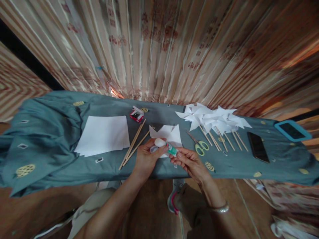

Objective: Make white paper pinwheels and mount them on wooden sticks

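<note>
My left hand [146, 156] grips the white cap end of a small glue stick [166, 147]. My right hand [189, 162] pinches its green body from the right. Both hands hover at the near edge of the table, just in front of a cut and folded white paper piece [167, 133]. Two thin wooden sticks [133, 143] lie to the left of my left hand. Green-handled scissors [198, 144] lie just right of my right hand.
A stack of white paper sheets [103, 134] lies at left on the grey-blue cloth [50, 139]. A small red box [136, 115] sits behind the sticks. Several finished paper pinwheels [214, 121] on sticks, a dark phone [258, 146] and a blue-cased device [292, 130] lie at right.
</note>
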Demonstrator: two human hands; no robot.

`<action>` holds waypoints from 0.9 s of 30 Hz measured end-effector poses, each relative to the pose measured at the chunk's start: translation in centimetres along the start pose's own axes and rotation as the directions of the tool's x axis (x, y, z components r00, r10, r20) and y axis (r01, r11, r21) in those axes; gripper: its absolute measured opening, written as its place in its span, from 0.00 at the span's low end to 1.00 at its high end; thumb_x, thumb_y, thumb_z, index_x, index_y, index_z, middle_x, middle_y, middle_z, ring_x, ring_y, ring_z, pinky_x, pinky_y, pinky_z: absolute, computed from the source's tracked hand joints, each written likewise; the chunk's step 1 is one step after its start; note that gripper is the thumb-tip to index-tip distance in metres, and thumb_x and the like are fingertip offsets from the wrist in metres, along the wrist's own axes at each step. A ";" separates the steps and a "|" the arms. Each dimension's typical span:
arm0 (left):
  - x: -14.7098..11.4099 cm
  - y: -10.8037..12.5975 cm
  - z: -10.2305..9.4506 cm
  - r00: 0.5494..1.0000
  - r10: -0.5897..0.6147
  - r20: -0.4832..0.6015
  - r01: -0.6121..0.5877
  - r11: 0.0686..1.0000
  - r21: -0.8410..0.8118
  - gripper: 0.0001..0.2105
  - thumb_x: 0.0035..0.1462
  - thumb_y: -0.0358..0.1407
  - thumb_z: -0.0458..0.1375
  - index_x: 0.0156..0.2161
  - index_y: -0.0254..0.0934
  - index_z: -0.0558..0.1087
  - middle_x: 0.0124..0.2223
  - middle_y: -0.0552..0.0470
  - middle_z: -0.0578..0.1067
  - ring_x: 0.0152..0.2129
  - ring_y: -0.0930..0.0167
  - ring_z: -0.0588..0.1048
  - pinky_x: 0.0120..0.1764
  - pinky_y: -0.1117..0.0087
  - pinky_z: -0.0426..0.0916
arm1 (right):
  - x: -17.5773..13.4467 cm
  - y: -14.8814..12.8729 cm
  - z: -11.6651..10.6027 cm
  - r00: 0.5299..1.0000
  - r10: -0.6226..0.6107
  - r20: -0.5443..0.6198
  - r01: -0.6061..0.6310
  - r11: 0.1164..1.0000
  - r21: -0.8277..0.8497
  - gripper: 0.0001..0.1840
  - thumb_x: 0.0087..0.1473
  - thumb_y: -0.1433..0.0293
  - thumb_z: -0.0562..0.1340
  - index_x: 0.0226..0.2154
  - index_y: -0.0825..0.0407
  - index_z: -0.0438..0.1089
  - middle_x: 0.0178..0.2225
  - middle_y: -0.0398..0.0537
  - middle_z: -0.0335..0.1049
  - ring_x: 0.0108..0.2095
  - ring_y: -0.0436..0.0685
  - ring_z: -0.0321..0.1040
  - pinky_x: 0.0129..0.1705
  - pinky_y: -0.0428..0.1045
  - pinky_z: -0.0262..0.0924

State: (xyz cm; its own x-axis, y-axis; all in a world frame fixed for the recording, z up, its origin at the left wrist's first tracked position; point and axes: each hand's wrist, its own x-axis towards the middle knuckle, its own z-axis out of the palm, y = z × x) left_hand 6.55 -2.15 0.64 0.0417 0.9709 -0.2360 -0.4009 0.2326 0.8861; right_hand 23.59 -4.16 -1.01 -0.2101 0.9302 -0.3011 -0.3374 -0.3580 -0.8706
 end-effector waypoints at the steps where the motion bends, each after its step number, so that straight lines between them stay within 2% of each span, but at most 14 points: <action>1: 0.1 -0.1 0.0 1.000 0.000 -0.006 0.000 1.000 -0.005 0.12 0.37 0.38 0.72 0.30 0.36 0.81 0.28 0.55 0.76 0.26 0.73 0.70 0.35 0.71 0.64 | 0.0 0.0 0.0 1.000 0.007 0.003 -0.007 1.000 -0.002 0.15 0.43 0.61 0.74 0.34 0.51 0.80 0.28 0.45 0.79 0.26 0.48 0.75 0.31 0.41 0.71; 12: 0.4 -0.4 0.3 0.999 -0.031 -0.025 0.030 0.999 -0.028 0.15 0.34 0.40 0.72 0.30 0.35 0.81 0.26 0.55 0.77 0.24 0.74 0.69 0.30 0.73 0.64 | -0.3 0.0 -0.5 0.999 0.036 0.005 -0.036 0.999 -0.006 0.16 0.44 0.59 0.73 0.33 0.52 0.80 0.28 0.47 0.79 0.26 0.48 0.75 0.30 0.41 0.70; 17: 0.6 -0.7 0.3 0.998 -0.054 -0.036 0.051 0.997 -0.059 0.15 0.34 0.40 0.73 0.31 0.35 0.81 0.25 0.56 0.75 0.22 0.76 0.67 0.28 0.74 0.61 | -0.3 0.1 -0.5 0.999 -0.018 -0.030 0.018 1.000 0.006 0.17 0.43 0.59 0.74 0.36 0.51 0.79 0.30 0.47 0.80 0.28 0.50 0.76 0.33 0.42 0.71; 21: 0.5 -0.8 0.9 0.991 -0.134 0.005 0.131 0.963 -0.235 0.17 0.32 0.38 0.74 0.31 0.33 0.80 0.26 0.55 0.76 0.22 0.77 0.68 0.28 0.76 0.61 | 0.0 0.3 0.6 0.992 -0.088 -0.090 0.097 0.991 0.090 0.22 0.36 0.66 0.77 0.38 0.48 0.79 0.35 0.44 0.80 0.31 0.50 0.76 0.36 0.43 0.72; 24: 0.1 -0.8 1.9 0.981 -0.178 0.075 0.193 0.916 -0.351 0.18 0.32 0.37 0.75 0.31 0.32 0.79 0.27 0.55 0.76 0.22 0.79 0.68 0.28 0.77 0.62 | 0.6 0.7 1.7 0.981 -0.130 -0.144 0.159 0.962 0.220 0.19 0.34 0.70 0.77 0.34 0.48 0.79 0.35 0.42 0.80 0.33 0.50 0.75 0.39 0.42 0.71; 27: -0.5 -0.8 2.7 0.981 -0.159 0.107 0.189 0.903 -0.385 0.18 0.34 0.34 0.74 0.33 0.33 0.78 0.28 0.56 0.76 0.23 0.78 0.69 0.31 0.76 0.64 | 1.5 0.6 1.8 0.982 -0.116 -0.151 0.164 0.916 0.366 0.15 0.35 0.70 0.77 0.29 0.50 0.78 0.30 0.40 0.79 0.29 0.47 0.74 0.36 0.39 0.71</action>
State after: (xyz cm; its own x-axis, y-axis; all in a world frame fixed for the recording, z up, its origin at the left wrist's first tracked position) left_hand 9.35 -2.71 1.13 0.2029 0.9220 -0.3299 -0.7069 0.3710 0.6022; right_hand 21.39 -3.14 -1.30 -0.0287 0.9668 -0.2537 -0.6793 -0.2051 -0.7046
